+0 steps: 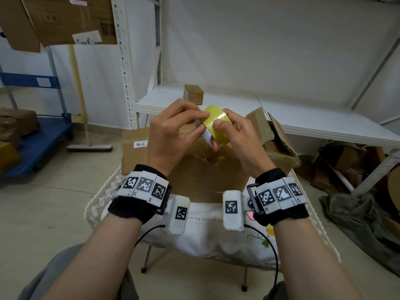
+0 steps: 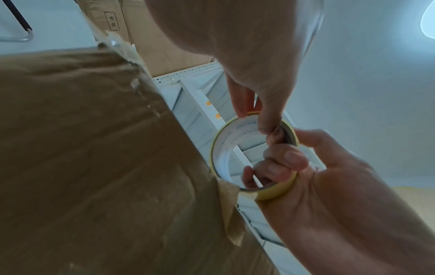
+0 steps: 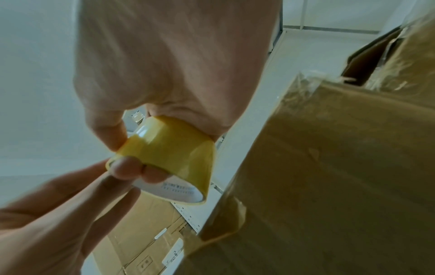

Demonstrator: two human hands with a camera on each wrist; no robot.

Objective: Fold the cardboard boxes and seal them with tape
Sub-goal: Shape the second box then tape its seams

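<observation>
A yellow tape roll point(image 1: 216, 124) with a white core is held up between both hands, above a brown cardboard box point(image 1: 205, 176) that stands on a cloth-covered stool. My left hand point(image 1: 201, 122) pinches the roll's left rim; the left wrist view shows its fingertips point(image 2: 266, 121) on the upper edge of the tape roll point(image 2: 254, 154). My right hand point(image 1: 217, 135) grips the roll from the right, thumb on the outer band and fingers point(image 2: 282, 161) curled through the core. In the right wrist view the tape roll point(image 3: 174, 147) sits next to the box point(image 3: 329, 167).
A white shelf point(image 1: 281, 113) runs behind, with a small box point(image 1: 193, 94) on it and a crumpled box point(image 1: 272, 135) at its front. A labelled carton point(image 1: 134, 148) stands behind the stool point(image 1: 207, 234). A blue cart point(image 1: 36, 144) is at left, cardboard scraps at right.
</observation>
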